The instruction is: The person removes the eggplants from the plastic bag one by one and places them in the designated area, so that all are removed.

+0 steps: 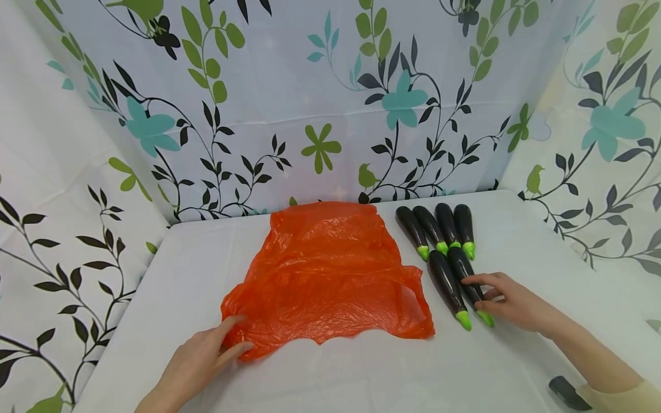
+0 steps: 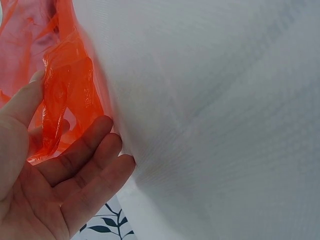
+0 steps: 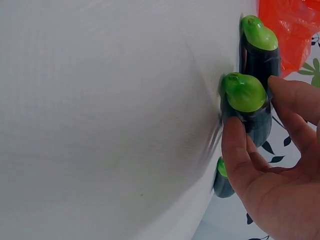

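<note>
A crinkled orange plastic bag (image 1: 320, 287) lies spread flat on the white-covered table. My left hand (image 1: 196, 355) holds its near left corner; in the left wrist view, the thin orange film (image 2: 60, 95) hangs between thumb and fingers. On the right, my right hand (image 1: 516, 301) grips a dark, glossy eggplant (image 1: 461, 265) with a bright green stem end. Thumb and fingers lie on either side of this eggplant (image 3: 244, 95) in the right wrist view. Close along its left side is another eggplant (image 1: 445, 281), between it and the bag.
Several more eggplants (image 1: 434, 226) lie side by side in a back row, green ends toward me. The table (image 1: 361, 378) has a white cloth, with leaf-patterned curtains (image 1: 268, 115) at the back and sides. A dark object (image 1: 568, 393) is beside the right sleeve.
</note>
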`<state>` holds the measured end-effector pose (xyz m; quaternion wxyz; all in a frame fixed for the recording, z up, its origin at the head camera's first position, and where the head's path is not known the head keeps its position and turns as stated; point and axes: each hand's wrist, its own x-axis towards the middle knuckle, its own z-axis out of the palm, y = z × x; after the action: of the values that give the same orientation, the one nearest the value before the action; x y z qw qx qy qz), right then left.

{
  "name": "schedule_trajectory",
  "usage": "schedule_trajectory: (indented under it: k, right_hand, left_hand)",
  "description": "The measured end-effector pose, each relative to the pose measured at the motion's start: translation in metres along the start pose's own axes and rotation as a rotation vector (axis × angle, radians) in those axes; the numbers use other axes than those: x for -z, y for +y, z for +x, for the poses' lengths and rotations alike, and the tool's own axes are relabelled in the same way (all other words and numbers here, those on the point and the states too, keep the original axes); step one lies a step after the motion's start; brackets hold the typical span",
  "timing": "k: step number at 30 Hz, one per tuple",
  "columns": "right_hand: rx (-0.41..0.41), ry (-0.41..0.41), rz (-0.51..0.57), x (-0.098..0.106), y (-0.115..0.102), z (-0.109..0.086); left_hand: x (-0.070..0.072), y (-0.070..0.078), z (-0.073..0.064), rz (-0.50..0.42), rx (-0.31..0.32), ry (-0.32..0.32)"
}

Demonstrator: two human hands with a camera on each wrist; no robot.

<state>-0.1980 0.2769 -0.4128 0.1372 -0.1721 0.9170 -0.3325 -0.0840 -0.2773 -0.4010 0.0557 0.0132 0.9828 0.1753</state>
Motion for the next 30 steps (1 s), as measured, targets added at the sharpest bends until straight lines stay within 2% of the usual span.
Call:
schedule_trajectory:
  k: [23, 30]
  right_hand:
    - [0.021, 0.012, -0.006, 0.0053, -0.0059, 0.0076]
    - [0.046, 0.030, -0.037, 0.0050, -0.0084, 0.0081]
  left_hand:
    - [-0.0009, -0.0007, 0.0006, -0.002, -0.006, 0.006]
    - [0.0010, 0.0003, 0.0002, -0.012, -0.013, -0.013]
